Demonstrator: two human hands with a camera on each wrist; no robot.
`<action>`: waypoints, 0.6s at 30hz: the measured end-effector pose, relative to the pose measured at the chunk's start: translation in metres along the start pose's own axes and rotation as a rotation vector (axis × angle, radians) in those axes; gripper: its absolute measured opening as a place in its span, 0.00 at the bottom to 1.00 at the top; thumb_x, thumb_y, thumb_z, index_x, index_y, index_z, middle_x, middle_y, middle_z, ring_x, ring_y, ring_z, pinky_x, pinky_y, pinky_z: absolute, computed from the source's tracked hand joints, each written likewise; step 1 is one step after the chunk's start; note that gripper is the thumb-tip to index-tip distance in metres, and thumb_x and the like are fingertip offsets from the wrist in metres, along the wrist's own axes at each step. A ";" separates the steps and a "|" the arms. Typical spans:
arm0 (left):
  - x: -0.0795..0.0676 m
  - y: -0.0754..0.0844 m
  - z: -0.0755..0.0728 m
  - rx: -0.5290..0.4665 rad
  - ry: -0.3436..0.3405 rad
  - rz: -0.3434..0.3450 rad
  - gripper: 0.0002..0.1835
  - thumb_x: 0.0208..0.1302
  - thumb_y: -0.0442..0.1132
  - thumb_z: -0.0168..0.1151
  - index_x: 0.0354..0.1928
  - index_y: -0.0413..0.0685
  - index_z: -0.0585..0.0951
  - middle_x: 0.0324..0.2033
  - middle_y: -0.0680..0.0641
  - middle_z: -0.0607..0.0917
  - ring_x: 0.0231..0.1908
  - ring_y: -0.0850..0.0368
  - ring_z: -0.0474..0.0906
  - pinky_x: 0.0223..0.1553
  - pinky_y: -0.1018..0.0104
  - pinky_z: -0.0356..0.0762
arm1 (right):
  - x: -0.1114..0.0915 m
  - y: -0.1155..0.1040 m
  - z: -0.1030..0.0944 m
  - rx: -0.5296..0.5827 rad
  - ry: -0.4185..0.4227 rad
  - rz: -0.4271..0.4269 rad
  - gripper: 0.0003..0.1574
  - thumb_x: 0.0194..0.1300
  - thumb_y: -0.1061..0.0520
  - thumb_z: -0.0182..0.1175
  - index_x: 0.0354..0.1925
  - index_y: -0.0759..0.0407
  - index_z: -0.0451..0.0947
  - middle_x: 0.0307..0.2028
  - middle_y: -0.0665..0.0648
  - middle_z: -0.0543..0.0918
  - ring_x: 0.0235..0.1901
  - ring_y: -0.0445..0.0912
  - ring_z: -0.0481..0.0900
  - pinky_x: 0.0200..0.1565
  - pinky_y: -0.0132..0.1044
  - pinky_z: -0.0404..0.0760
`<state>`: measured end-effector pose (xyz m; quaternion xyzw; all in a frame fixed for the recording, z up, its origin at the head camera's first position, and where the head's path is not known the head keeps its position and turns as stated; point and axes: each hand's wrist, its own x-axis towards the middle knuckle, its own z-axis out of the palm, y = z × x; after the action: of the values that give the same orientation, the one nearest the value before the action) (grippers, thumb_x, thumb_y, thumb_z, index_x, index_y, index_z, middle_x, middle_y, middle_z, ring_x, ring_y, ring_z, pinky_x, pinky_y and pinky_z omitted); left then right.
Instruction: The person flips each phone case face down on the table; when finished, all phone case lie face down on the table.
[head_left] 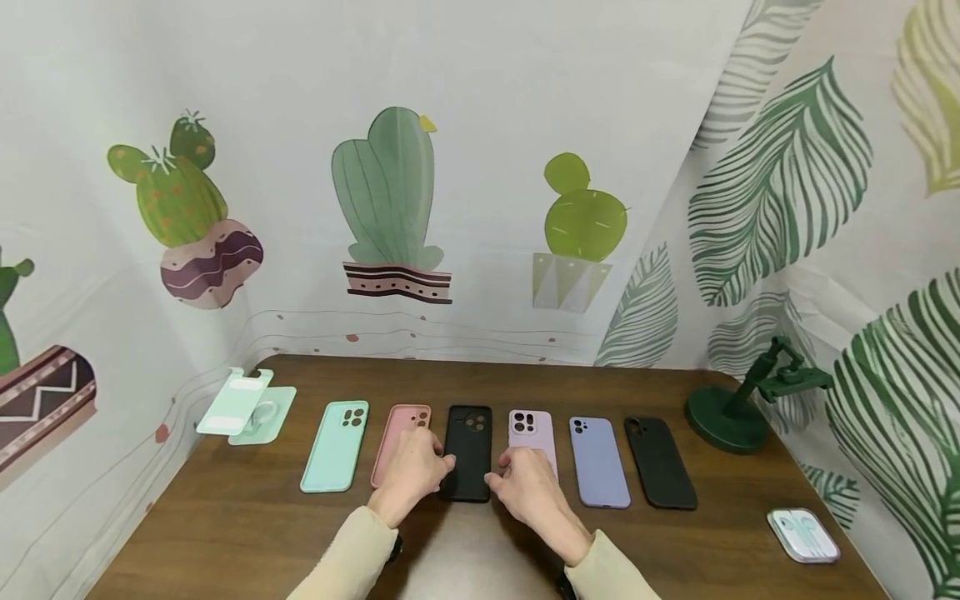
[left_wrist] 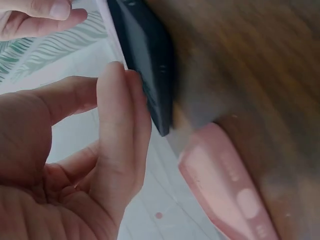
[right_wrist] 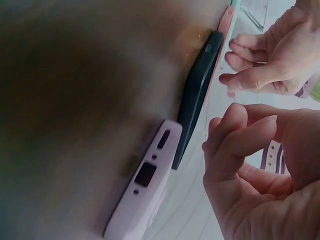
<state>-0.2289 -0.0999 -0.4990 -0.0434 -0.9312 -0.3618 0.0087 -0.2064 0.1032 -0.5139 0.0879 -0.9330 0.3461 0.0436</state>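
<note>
A black phone case (head_left: 468, 454) lies flat, back up, in the middle of a row of phone cases. My left hand (head_left: 411, 467) hovers by its left edge, over part of the pink phone case (head_left: 384, 433). In the left wrist view its bent fingers (left_wrist: 117, 110) overlap the black case's edge and hold nothing. On the other side, my right hand (head_left: 528, 490) is near the black case's lower right corner and covers the lower part of the lilac phone case (head_left: 534, 425). Its fingers (right_wrist: 225, 150) curl loosely near the thumb, with nothing between them.
A mint phone case (head_left: 333, 450) lies at left; a blue-violet one (head_left: 600, 462) and a dark green one (head_left: 660, 462) at right. A mint folding stand (head_left: 262, 417) is far left. At right are a green stand (head_left: 727, 421) and boxed earphones (head_left: 802, 535) on the wooden table (head_left: 202, 508).
</note>
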 end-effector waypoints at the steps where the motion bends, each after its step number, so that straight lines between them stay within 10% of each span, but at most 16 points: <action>1: 0.000 -0.001 0.000 0.006 -0.005 -0.012 0.08 0.65 0.34 0.75 0.32 0.36 0.87 0.12 0.53 0.84 0.10 0.65 0.79 0.19 0.69 0.78 | 0.004 0.007 0.008 -0.015 0.002 -0.003 0.17 0.62 0.54 0.78 0.40 0.67 0.88 0.23 0.48 0.86 0.24 0.37 0.80 0.30 0.35 0.81; 13: 0.008 -0.013 0.014 0.030 0.011 0.010 0.12 0.62 0.34 0.76 0.23 0.43 0.84 0.08 0.55 0.80 0.09 0.65 0.77 0.17 0.68 0.77 | 0.021 0.030 0.045 -0.132 -0.003 0.015 0.22 0.59 0.50 0.79 0.19 0.49 0.77 0.19 0.45 0.78 0.20 0.39 0.74 0.22 0.32 0.72; 18: 0.028 -0.045 0.036 0.132 0.026 0.029 0.11 0.57 0.34 0.79 0.22 0.49 0.85 0.15 0.54 0.84 0.16 0.64 0.78 0.21 0.69 0.76 | 0.023 0.028 0.046 -0.145 -0.068 0.035 0.29 0.61 0.52 0.78 0.15 0.48 0.70 0.16 0.45 0.74 0.18 0.40 0.71 0.21 0.34 0.71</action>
<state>-0.2599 -0.1070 -0.5546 -0.0517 -0.9521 -0.3001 0.0290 -0.2351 0.0915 -0.5633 0.0797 -0.9580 0.2751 0.0121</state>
